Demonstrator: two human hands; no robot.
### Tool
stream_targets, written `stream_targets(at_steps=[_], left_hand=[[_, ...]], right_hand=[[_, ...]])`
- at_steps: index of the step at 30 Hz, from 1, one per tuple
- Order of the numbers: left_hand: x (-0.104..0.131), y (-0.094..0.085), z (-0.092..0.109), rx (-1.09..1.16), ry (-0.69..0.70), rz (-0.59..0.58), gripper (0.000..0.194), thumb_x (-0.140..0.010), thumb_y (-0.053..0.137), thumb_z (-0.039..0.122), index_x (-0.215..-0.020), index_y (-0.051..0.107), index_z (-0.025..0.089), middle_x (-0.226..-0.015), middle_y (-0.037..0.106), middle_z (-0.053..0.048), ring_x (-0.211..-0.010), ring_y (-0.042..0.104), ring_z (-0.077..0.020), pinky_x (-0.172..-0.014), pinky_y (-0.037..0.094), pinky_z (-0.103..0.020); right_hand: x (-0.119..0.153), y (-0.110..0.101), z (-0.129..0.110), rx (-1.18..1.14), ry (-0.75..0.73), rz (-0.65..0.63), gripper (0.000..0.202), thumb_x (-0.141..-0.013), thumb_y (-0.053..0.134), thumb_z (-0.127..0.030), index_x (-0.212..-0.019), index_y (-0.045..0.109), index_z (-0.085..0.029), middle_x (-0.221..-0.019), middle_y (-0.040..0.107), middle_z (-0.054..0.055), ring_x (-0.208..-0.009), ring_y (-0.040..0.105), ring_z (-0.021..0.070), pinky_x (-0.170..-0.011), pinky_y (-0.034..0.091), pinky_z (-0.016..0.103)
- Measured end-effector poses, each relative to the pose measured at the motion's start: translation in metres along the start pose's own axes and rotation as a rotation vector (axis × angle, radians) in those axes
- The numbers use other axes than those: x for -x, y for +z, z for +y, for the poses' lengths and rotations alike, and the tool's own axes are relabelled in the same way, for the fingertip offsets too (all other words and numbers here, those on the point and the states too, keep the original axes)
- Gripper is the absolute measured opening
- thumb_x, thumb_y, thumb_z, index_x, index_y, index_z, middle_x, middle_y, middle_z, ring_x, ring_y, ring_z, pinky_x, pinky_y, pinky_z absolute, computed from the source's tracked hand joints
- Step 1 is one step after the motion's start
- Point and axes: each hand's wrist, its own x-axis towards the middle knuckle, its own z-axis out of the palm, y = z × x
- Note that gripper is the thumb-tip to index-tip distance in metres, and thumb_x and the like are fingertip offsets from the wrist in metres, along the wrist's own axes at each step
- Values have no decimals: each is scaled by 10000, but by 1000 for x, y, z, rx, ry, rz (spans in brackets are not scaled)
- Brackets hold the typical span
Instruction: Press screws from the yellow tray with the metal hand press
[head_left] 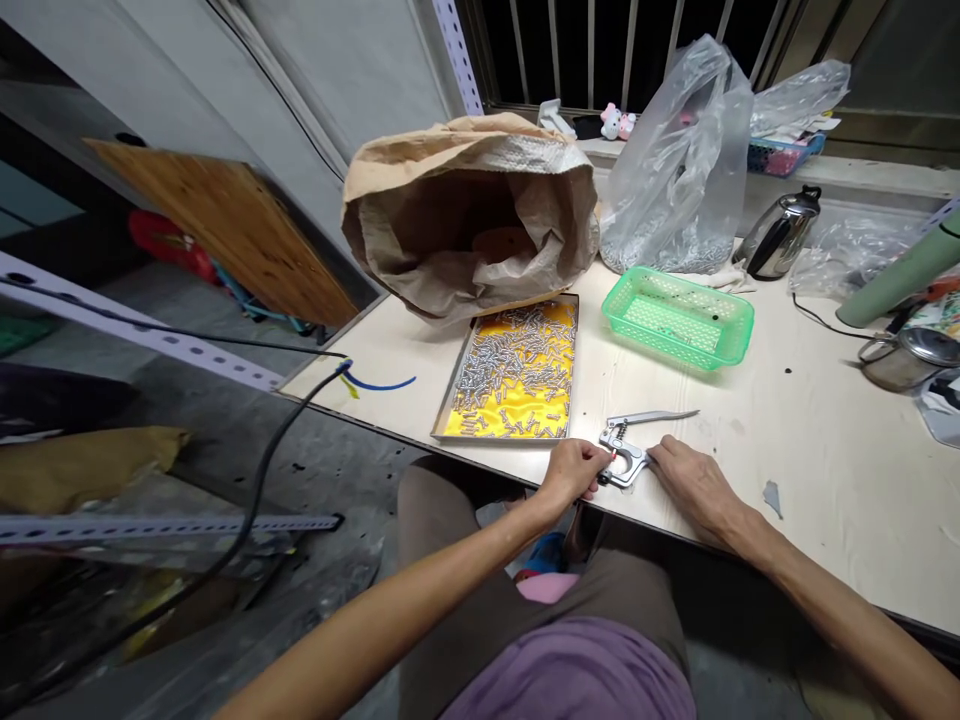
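Head view. A spring-loaded metal hand tool [636, 461] lies on the bench [825, 450], close to its front edge, between the two hands. Its lever handle [656, 415] stands apart from the frame, with a coil spring [619, 431] at the left end.

Left hand [576, 468]: the fingers are bent together at the tool's left end, beside a small red piece [614, 456]. Whether they close on the tool or on a small part cannot be told. Right hand [694, 480]: the fingertips appear to grasp the right end of the frame.

A shallow tray [499, 437] of small metal fasteners [517, 365] sits left of the tool, its front left corner near the bench's front edge. A brown paper sack [555, 210] stands behind it, its mouth over the tray's rear rim. A green plastic basket [660, 343] sits beyond the tool, toward the rear edge.

Cautions:
- If the right fingers slip, the tool may turn or drop over the front edge.
- If the lever handle is pressed while the left fingertips are in the opening, they may be pinched.
- If the left forearm strikes the tray, or the sack tips forward, fasteners may spill.
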Motion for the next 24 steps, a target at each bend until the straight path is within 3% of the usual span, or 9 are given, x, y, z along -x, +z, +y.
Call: stream_targets(at_steps=[6,17,24], left_hand=[[-1,-3,7,-126,-47,-36,252,-834,581,237,-606,550,135,-318,399,70,-310,391,-76,-364,306,-169],[8,-16,31,-222,-239,-199,298,-831,563,195,-547,499,134,-348,430,55,-296,366,-53,-388,311,-155],[2,-19,29,-303,-229,-265,264,-803,568,170,-551,492,148,-347,435,58,-296,377,-61,-375,320,-157]], right_hand=[[2,13,4,8,-45,98,170,-923,385,-100,-905,532,-184,-873,544,40,-785,515,158,-593,296,273],[2,8,0,26,-127,136,169,-871,423,-41,-892,520,-178,-847,530,37,-765,477,167,-619,312,278],[3,17,1,51,-174,258,181,-862,430,-30,-891,528,-179,-810,518,39,-747,468,175,-612,306,285]])
